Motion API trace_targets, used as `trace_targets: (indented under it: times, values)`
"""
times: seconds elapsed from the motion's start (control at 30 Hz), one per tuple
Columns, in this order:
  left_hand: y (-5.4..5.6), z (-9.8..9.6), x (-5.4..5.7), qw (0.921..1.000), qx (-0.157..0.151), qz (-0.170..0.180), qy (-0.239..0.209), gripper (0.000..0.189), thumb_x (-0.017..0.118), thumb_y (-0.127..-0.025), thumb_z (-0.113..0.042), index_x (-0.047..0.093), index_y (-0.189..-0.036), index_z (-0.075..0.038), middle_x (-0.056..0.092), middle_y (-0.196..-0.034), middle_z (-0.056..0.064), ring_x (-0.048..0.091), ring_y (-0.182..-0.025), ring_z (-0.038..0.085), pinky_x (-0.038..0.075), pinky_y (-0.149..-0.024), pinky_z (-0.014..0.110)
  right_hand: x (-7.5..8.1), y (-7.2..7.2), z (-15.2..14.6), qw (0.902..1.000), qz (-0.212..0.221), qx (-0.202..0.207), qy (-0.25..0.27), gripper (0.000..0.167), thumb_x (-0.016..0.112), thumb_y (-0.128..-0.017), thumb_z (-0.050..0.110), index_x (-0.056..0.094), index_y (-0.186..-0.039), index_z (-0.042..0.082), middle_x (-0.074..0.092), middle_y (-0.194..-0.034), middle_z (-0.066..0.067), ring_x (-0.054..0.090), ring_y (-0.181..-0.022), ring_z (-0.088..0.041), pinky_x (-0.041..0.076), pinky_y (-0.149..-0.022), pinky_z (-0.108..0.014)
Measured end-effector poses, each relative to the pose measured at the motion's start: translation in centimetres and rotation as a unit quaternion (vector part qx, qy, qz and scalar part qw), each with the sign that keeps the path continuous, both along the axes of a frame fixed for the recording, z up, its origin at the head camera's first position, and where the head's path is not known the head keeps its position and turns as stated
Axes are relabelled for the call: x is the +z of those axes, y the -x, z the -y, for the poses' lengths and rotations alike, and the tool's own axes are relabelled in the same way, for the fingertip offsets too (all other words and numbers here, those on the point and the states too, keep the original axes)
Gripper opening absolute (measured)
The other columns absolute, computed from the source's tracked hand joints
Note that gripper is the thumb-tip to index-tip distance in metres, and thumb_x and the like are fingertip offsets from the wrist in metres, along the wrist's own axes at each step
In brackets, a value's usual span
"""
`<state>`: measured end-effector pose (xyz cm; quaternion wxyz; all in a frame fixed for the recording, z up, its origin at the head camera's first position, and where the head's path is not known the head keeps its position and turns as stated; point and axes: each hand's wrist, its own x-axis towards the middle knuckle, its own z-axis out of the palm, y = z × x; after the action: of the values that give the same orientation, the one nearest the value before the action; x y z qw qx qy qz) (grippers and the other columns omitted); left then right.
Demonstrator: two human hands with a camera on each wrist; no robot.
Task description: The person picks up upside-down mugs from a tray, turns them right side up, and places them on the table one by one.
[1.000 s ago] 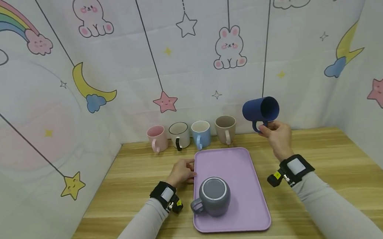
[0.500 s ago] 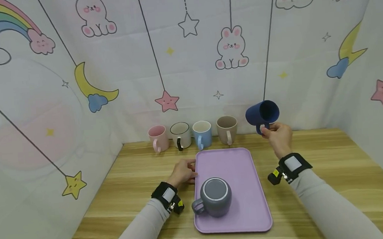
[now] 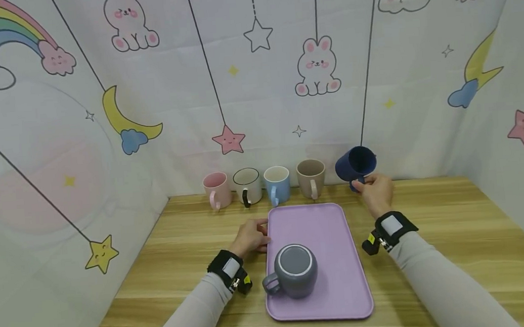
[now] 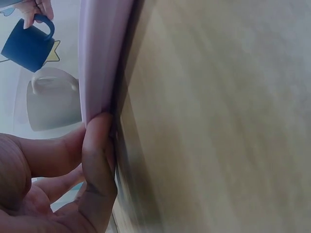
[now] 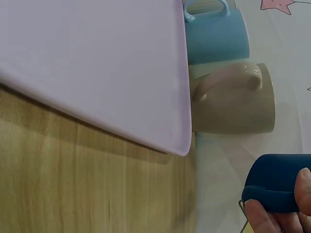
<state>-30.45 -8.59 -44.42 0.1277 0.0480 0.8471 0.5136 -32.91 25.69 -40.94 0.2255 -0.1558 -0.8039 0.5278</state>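
My right hand [image 3: 377, 193] holds a dark blue mug [image 3: 348, 166] by its handle. The mug is tilted, its mouth turned up and to the right, at the back of the table just right of a taupe mug [image 3: 309, 176]. My left hand [image 3: 249, 237] pinches the left rim of a lilac tray [image 3: 328, 235]; in the left wrist view, finger and thumb [image 4: 99, 136] meet at that rim. Upside down on the tray's near left part stands a grey mug [image 3: 296, 280], handle pointing left over the rim.
Along the back wall, a pink mug [image 3: 217, 189], a white mug with black rim and handle [image 3: 248, 184] and a light blue mug [image 3: 277, 183] stand upright, left of the taupe one. Bare wooden tabletop [image 3: 441, 252] lies right of the tray. A patterned cloth [image 3: 257, 98] hangs behind.
My right hand has lowered the dark blue mug toward the tabletop, tipping its mouth more upward and shifting slightly left. The left hand stays on the tray rim.
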Motion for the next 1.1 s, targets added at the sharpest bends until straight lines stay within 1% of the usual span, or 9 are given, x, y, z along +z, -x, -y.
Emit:
trace_targets:
  times: [0.13,0.2,0.37,0.43,0.53,0.77,0.97,1.07,1.1]
  values:
    - [-0.2,0.0,-0.1,1.0000,0.003,0.001,-0.007,0.064,0.069,-0.085,0.019,0.053,-0.146,0.008,0.065,-0.100,0.017,0.064,-0.065,0.015,0.065,-0.058,0.028,-0.8,0.3,0.1,0.9996,0.015,0.000,-0.023,0.027,0.085,-0.086,0.010,0.072,-0.092,-0.013,0.066,-0.080,-0.011,0.056,-0.080,-0.025,0.042,-0.062,-0.024]
    - [-0.2,0.0,-0.2,0.9999,0.005,0.005,-0.009,0.064,0.069,-0.086,0.019,0.053,-0.146,0.007,0.065,-0.100,0.017,0.064,-0.065,0.015,0.064,-0.058,0.028,-1.3,0.4,0.1,0.9995,0.027,0.007,-0.018,0.027,0.085,-0.086,0.010,0.070,-0.091,-0.013,0.064,-0.080,-0.011,0.056,-0.084,-0.028,0.042,-0.064,-0.027]
    - [-0.3,0.0,-0.5,0.9999,0.005,0.003,-0.012,0.064,0.069,-0.085,0.019,0.054,-0.146,0.007,0.065,-0.099,0.015,0.063,-0.063,0.014,0.064,-0.056,0.027,-2.5,0.6,0.1,0.9964,0.076,0.017,-0.035,0.028,0.085,-0.086,0.012,0.069,-0.089,-0.010,0.062,-0.080,-0.011,0.055,-0.086,-0.032,0.042,-0.066,-0.032]
    - [-0.2,0.0,-0.5,0.9999,0.006,0.001,-0.013,0.064,0.069,-0.085,0.019,0.054,-0.146,0.007,0.065,-0.100,0.015,0.063,-0.062,0.013,0.064,-0.056,0.027,-2.6,0.7,0.2,0.9944,0.088,0.022,-0.054,0.029,0.085,-0.087,0.015,0.069,-0.089,-0.009,0.064,-0.081,-0.012,0.056,-0.086,-0.033,0.043,-0.066,-0.032]
    - [-0.1,0.1,-0.6,0.9999,0.005,-0.006,-0.012,0.063,0.069,-0.086,0.018,0.054,-0.146,0.006,0.066,-0.101,0.017,0.062,-0.061,0.013,0.063,-0.055,0.026,-2.5,0.9,0.5,0.9929,0.091,0.031,-0.070,0.030,0.084,-0.088,0.018,0.068,-0.085,-0.007,0.064,-0.081,-0.012,0.057,-0.085,-0.033,0.043,-0.066,-0.032]
    - [-0.1,0.2,-0.3,0.9999,0.006,-0.010,-0.011,0.062,0.069,-0.086,0.018,0.055,-0.145,0.006,0.066,-0.102,0.018,0.063,-0.062,0.013,0.063,-0.055,0.026,-2.0,1.6,0.6,0.9891,0.105,0.044,-0.094,0.040,0.083,-0.089,0.021,0.060,-0.063,0.003,0.053,-0.062,-0.002,0.052,-0.070,-0.027,0.038,-0.056,-0.031]
    - [-0.2,0.1,-0.3,0.9998,0.008,-0.008,-0.013,0.062,0.069,-0.086,0.017,0.055,-0.146,0.006,0.067,-0.102,0.018,0.063,-0.062,0.012,0.063,-0.055,0.026,-1.2,2.0,0.5,0.9843,0.126,0.056,-0.111,0.041,0.081,-0.092,0.023,0.062,-0.063,0.001,0.054,-0.058,0.000,0.052,-0.067,-0.025,0.037,-0.056,-0.032]
    - [0.0,0.2,-0.5,0.9999,0.008,-0.005,-0.011,0.062,0.069,-0.087,0.016,0.055,-0.146,0.005,0.067,-0.102,0.017,0.063,-0.063,0.012,0.063,-0.055,0.026,-0.8,2.2,0.5,0.9812,0.141,0.066,-0.115,0.040,0.079,-0.095,0.025,0.067,-0.069,-0.003,0.062,-0.061,-0.008,0.057,-0.065,-0.024,0.039,-0.059,-0.032]
    - [0.0,0.2,-0.6,0.9999,0.009,-0.003,-0.010,0.062,0.069,-0.087,0.016,0.054,-0.147,0.005,0.067,-0.102,0.017,0.063,-0.063,0.012,0.063,-0.055,0.026,-0.7,2.3,0.5,0.9803,0.146,0.069,-0.114,0.038,0.078,-0.095,0.025,0.069,-0.074,-0.005,0.065,-0.064,-0.011,0.059,-0.065,-0.024,0.040,-0.061,-0.032]
